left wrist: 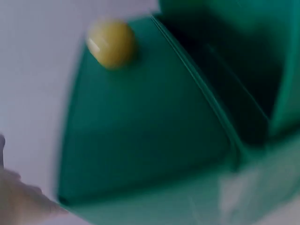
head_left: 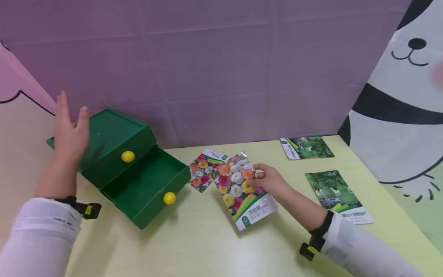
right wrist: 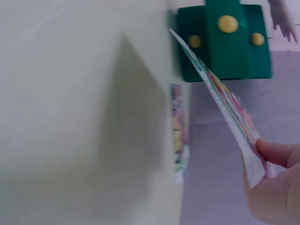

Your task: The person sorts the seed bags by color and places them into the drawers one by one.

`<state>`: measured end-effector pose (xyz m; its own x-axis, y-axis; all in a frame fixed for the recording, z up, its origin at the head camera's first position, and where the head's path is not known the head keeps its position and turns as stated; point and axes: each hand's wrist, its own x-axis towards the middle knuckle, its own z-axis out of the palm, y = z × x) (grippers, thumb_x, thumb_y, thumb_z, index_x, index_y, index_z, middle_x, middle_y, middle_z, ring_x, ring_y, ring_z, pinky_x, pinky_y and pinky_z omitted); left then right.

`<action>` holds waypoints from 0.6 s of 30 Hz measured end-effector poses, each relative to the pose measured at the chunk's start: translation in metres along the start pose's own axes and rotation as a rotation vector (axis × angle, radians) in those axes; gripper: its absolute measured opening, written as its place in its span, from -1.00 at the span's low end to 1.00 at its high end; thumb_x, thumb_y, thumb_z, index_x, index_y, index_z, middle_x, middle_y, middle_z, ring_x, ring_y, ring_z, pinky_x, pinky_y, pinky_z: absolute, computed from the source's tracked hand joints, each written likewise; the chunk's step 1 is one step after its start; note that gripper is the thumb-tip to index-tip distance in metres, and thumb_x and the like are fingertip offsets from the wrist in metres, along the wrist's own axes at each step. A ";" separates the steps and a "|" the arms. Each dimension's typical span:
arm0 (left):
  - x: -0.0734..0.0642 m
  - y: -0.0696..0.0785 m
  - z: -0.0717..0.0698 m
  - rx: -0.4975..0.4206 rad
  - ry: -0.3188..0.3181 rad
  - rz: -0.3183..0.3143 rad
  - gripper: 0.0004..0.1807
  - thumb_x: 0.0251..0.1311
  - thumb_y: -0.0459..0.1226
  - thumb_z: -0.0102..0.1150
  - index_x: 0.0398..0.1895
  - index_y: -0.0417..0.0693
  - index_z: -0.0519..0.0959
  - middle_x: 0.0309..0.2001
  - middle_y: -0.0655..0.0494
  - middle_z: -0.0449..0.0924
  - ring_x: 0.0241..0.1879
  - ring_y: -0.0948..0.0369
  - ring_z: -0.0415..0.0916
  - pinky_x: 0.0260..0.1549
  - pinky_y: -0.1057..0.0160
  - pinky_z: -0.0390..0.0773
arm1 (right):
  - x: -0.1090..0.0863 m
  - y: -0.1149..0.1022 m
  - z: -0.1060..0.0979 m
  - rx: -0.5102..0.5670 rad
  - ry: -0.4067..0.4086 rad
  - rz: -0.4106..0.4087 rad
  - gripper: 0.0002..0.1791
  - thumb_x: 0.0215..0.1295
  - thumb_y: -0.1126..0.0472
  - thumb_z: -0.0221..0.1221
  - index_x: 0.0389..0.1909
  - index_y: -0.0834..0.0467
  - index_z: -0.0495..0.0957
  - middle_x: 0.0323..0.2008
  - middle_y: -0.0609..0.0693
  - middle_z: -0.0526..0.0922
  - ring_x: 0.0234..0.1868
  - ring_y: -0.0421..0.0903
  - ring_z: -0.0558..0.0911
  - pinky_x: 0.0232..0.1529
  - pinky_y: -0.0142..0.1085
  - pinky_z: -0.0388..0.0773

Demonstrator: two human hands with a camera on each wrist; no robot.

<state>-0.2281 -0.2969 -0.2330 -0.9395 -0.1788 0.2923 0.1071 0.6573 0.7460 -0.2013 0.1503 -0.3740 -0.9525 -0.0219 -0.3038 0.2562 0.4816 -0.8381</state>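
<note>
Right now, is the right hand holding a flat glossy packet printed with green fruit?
No, the right hand pinches a flat glossy packet printed with multicoloured flowers above the pale yellow table.

Creased purple backdrop [head_left: 214,69] behind a pale table [head_left: 194,246], panda picture [head_left: 398,150] at right.

We identify the drawer box [head_left: 119,132] as solid green and its round knobs [head_left: 128,156] as yellow. On the front flower packet [head_left: 236,188] we note blooms in magenta, orange, yellow and white, plus green stripes and a white end band. The rear flower packet [head_left: 200,172] shows the same floral pattern. We list the fruit packets [head_left: 333,190] as green-on-dark prints with white ends, the tabletop [head_left: 194,246] as pale yellow, the backdrop cloth [head_left: 214,77] as plain purple, and the sleeves [head_left: 45,234] as white.
</note>
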 end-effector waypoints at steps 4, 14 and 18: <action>-0.032 0.030 0.013 -0.155 0.105 0.039 -0.33 0.49 0.04 -0.36 0.52 0.44 -0.37 0.53 0.47 -0.48 0.52 0.37 -0.51 0.50 0.17 -0.38 | -0.008 -0.009 -0.009 0.057 0.021 -0.010 -0.45 0.26 0.19 0.28 0.25 0.17 0.38 -0.04 0.18 0.60 -0.15 -0.08 0.64 -0.13 -0.30 0.59; -0.105 0.065 0.071 -0.799 -0.151 0.050 -0.33 0.45 -0.05 -0.11 0.55 0.18 -0.05 0.55 0.16 -0.05 0.52 0.16 -0.04 0.42 0.27 0.13 | -0.023 -0.020 -0.015 0.268 -0.009 -0.039 -0.53 0.30 0.19 0.25 0.20 0.17 0.41 -0.05 0.13 0.68 -0.24 -0.16 0.71 -0.19 -0.32 0.68; -0.120 0.071 0.096 -0.867 -0.352 -0.089 -0.30 0.46 0.04 -0.17 0.56 0.15 -0.10 0.54 0.13 0.01 0.49 0.14 0.06 0.35 0.21 0.26 | -0.027 -0.024 -0.015 0.314 -0.026 -0.060 -0.54 0.30 0.21 0.24 0.19 0.21 0.40 -0.07 0.13 0.70 -0.24 -0.15 0.71 -0.20 -0.31 0.68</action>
<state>-0.1386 -0.1586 -0.2728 -0.9851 0.1230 0.1205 0.1018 -0.1485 0.9837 -0.1840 0.1521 -0.3390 -0.9640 -0.0662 -0.2576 0.2418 0.1848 -0.9526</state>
